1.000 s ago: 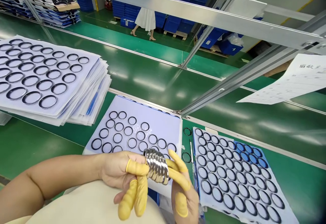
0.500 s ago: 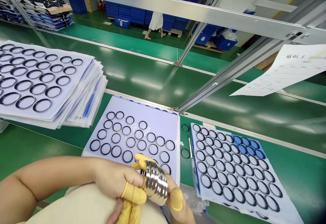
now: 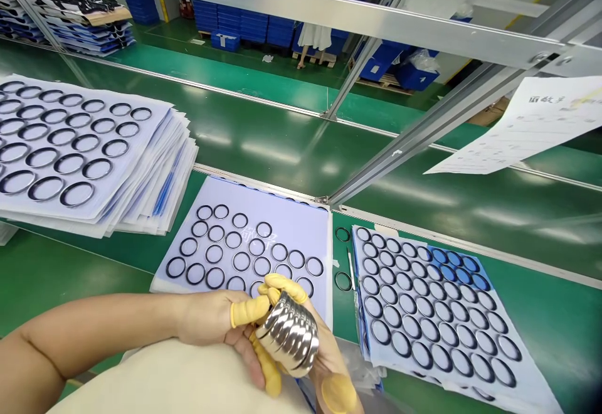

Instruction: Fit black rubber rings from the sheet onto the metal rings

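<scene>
A stack of shiny metal rings [image 3: 291, 332] is held on its side in front of my body. My right hand [image 3: 329, 364] wraps round it from the right, with yellow finger cots on the fingertips and thumb. From the left, my left hand [image 3: 235, 323] has its cot-covered fingers closed at the near left end of the stack; their exact contact is partly hidden. Just beyond the hands lies a white sheet [image 3: 291, 213] with several dark-edged rings [image 3: 241, 261] laid flat in loose rows, some of them covered by my fingers.
At the left stands a thick pile of sheets [image 3: 162, 179] topped with rings. On the right, another ring-covered sheet [image 3: 522, 376] lies beside a thin white tool [image 3: 350, 266] and two loose rings. A metal frame post [image 3: 399, 144] and hanging paper [image 3: 522, 128] stand beyond; a person [image 3: 316, 34] is in the background.
The ring stack has tilted and turned in my hands. My left fingers have shifted up and spread along its left end. The background person has moved right.
</scene>
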{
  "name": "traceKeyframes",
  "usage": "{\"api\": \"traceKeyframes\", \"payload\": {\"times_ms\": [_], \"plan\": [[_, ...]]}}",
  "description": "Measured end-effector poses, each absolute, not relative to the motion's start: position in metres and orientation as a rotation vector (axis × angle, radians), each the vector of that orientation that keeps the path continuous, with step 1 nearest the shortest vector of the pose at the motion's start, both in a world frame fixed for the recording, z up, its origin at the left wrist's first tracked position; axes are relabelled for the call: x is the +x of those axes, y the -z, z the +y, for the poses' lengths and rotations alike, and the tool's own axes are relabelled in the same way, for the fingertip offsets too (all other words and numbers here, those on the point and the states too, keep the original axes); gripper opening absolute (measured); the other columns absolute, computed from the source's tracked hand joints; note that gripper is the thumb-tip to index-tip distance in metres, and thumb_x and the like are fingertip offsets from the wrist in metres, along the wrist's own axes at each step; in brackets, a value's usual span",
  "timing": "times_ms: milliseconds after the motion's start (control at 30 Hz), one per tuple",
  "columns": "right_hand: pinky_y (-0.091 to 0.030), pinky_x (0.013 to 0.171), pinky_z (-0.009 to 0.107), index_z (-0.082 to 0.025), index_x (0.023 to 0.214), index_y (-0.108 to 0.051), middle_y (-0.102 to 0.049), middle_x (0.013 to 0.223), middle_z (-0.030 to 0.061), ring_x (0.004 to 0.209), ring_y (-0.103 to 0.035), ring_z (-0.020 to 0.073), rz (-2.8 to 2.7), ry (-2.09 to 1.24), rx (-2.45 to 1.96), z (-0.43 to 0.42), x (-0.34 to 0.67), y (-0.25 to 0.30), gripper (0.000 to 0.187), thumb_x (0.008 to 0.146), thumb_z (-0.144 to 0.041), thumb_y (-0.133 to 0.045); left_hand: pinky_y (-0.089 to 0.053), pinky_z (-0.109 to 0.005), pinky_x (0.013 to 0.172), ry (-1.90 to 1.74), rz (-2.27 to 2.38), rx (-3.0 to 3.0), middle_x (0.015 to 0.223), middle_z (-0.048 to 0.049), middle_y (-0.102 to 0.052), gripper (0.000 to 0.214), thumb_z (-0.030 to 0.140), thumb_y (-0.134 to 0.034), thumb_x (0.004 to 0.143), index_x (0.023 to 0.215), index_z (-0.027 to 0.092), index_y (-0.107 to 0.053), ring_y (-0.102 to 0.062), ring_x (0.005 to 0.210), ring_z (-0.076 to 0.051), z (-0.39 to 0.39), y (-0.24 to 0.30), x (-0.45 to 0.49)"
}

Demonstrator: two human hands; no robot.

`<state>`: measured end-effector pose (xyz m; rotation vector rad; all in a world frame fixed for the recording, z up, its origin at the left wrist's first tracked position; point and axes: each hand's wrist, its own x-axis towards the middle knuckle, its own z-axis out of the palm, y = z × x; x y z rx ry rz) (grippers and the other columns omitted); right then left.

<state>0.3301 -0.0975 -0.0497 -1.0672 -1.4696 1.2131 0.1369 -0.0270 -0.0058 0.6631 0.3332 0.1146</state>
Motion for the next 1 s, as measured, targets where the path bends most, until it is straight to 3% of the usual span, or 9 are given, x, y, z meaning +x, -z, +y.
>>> {"api": "traceKeyframes", "payload": {"times_ms": [100, 267, 433, 600, 700, 767, 833, 900, 1000], "plan": [[-0.051, 0.093, 0.040, -0.021, 0.117, -0.065, -0.063, 0.114, 0.0133, 0.114, -0.058, 0.0321, -1.468, -1.311, -1.027, -0.096, 0.330, 0.045, 0.093, 0.067, -0.091, -0.028, -0.055, -0.027, 0.071, -0.103, 0.331, 0.573, 0.081, -0.0117, -0.072, 0.066, 0.067, -0.047, 0.084, 0.092, 0.008, -0.073, -0.069, 0.073, -0.018, -0.026, 0.008, 0.139], [-0.042, 0.105, 0.043, -0.024, 0.125, -0.060, -0.055, 0.132, 0.0104, 0.124, -0.050, 0.0310, -1.487, -1.355, -0.917, -0.093, 0.332, 0.031, 0.077, 0.083, -0.078, -0.025, -0.055, -0.032, 0.066, -0.078, 0.340, 0.496, 0.085, -0.0160, -0.073, 0.049, 0.048, -0.045, 0.092, 0.090, 0.006, -0.072, -0.070, 0.067, -0.020, -0.025, 0.011, 0.139], [-0.039, 0.105, 0.047, -0.019, 0.130, -0.056, -0.049, 0.138, 0.0141, 0.127, -0.045, 0.0356, -1.548, -1.346, -0.927, -0.088, 0.330, 0.026, 0.092, 0.073, -0.087, -0.030, -0.054, -0.037, 0.079, -0.065, 0.423, 0.590, 0.073, -0.0118, -0.072, 0.035, 0.042, -0.060, 0.082, 0.079, 0.009, -0.073, -0.069, 0.073, -0.022, -0.019, 0.003, 0.141], [-0.038, 0.104, 0.051, -0.021, 0.151, -0.018, -0.047, 0.137, 0.0151, 0.123, -0.049, 0.0364, -1.594, -1.189, -0.918, -0.087, 0.319, 0.028, 0.103, 0.072, -0.086, -0.034, -0.050, -0.027, 0.076, -0.101, 0.569, 1.013, 0.067, -0.0005, -0.065, 0.016, 0.028, -0.068, 0.074, 0.065, 0.014, -0.067, -0.061, 0.069, -0.014, -0.006, -0.012, 0.142], [-0.042, 0.101, 0.050, -0.022, 0.152, 0.002, -0.047, 0.137, 0.0145, 0.119, -0.053, 0.0349, -1.614, -1.120, -0.932, -0.090, 0.312, 0.029, 0.102, 0.079, -0.075, -0.046, -0.048, -0.023, 0.071, -0.165, 0.546, 1.308, 0.074, -0.0007, -0.062, 0.017, 0.024, -0.064, 0.077, 0.063, 0.013, -0.063, -0.058, 0.071, -0.012, -0.001, -0.016, 0.138], [-0.040, 0.103, 0.049, -0.024, 0.152, 0.005, -0.037, 0.147, 0.0144, 0.127, -0.047, 0.0355, -1.630, -1.051, -0.991, -0.093, 0.310, 0.029, 0.099, 0.082, -0.066, -0.052, -0.048, -0.023, 0.072, -0.210, 0.553, 1.481, 0.079, -0.0026, -0.062, 0.019, 0.023, -0.061, 0.081, 0.066, 0.012, -0.064, -0.058, 0.075, -0.013, 0.001, -0.018, 0.135], [-0.034, 0.109, 0.051, -0.029, 0.152, -0.010, -0.020, 0.156, 0.0106, 0.136, -0.035, 0.0361, -1.652, -0.978, -1.050, -0.096, 0.310, 0.030, 0.085, 0.085, -0.060, -0.053, -0.049, -0.024, 0.075, -0.268, 0.552, 1.593, 0.082, -0.0041, -0.064, 0.020, 0.021, -0.058, 0.085, 0.069, 0.012, -0.066, -0.060, 0.079, -0.014, 0.003, -0.022, 0.133], [-0.030, 0.111, 0.050, -0.033, 0.141, -0.042, -0.014, 0.158, 0.0049, 0.140, -0.028, 0.0354, -1.663, -0.958, -1.078, -0.096, 0.313, 0.030, 0.059, 0.088, -0.055, -0.053, -0.049, -0.025, 0.083, -0.353, 0.522, 1.677, 0.086, -0.0052, -0.067, 0.019, 0.017, -0.053, 0.088, 0.076, 0.013, -0.068, -0.062, 0.088, -0.016, 0.005, -0.027, 0.131], [-0.041, 0.102, 0.042, -0.029, 0.108, -0.068, -0.046, 0.140, 0.0074, 0.125, -0.048, 0.0291, -1.616, -1.021, -1.062, -0.093, 0.318, 0.028, 0.029, 0.089, -0.046, -0.055, -0.049, -0.024, 0.090, -0.487, 0.478, 1.874, 0.095, -0.0077, -0.069, 0.025, 0.009, -0.045, 0.091, 0.088, 0.013, -0.070, -0.063, 0.098, -0.015, 0.006, -0.033, 0.129]]}}
